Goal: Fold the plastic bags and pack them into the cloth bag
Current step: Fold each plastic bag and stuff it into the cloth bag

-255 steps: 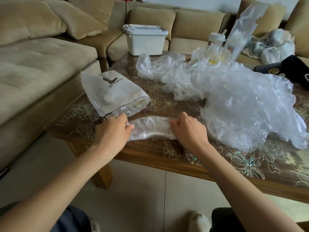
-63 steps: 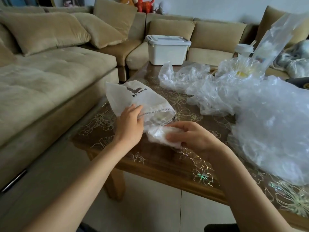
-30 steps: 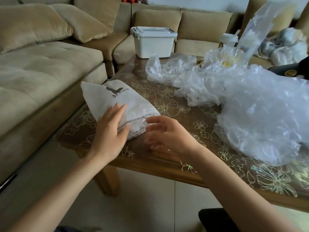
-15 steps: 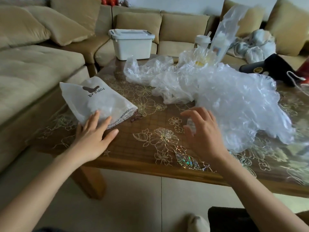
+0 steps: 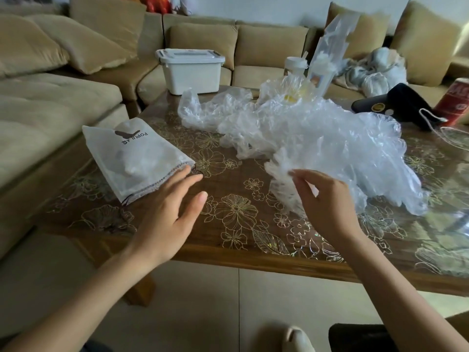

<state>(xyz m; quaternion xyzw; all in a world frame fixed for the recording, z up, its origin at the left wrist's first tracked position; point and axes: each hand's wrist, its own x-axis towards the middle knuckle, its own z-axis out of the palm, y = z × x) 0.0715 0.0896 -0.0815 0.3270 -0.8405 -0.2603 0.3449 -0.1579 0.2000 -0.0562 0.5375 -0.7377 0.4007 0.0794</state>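
While right hand [image 5: 327,199] is pinching plastic bag [image 5: 283,171] at pile [image 5: 330,138] edge, left hand [image 5: 172,207] is hovering open, empty, beside cloth bag [image 5: 134,158] mouth.

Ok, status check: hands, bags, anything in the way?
Left hand open, by the cloth bag mouth. Right hand pinches a plastic bag at the near edge of the pile. Nothing between hands and cloth bag.
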